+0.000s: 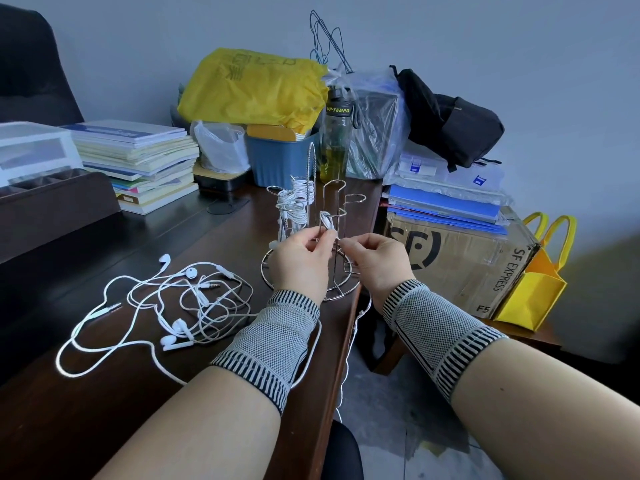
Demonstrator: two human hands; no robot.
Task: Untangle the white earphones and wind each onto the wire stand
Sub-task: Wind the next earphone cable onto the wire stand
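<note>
Both my hands pinch one earphone cable at the wire stand (308,237).
Left hand (299,259) and right hand (375,259) hold white cable (327,220); tangled earphones (180,306) lie on worktop (104,393).

Both forearms reach forward, wrists banded; left hand (298,259) and right hand (375,261) meet, fingers curled, pinching.

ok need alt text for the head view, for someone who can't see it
Both hands, left hand and right hand, pinch a white earphone cord at a wire stand on a dark desk. More tangled earphones lie to the left.
</note>
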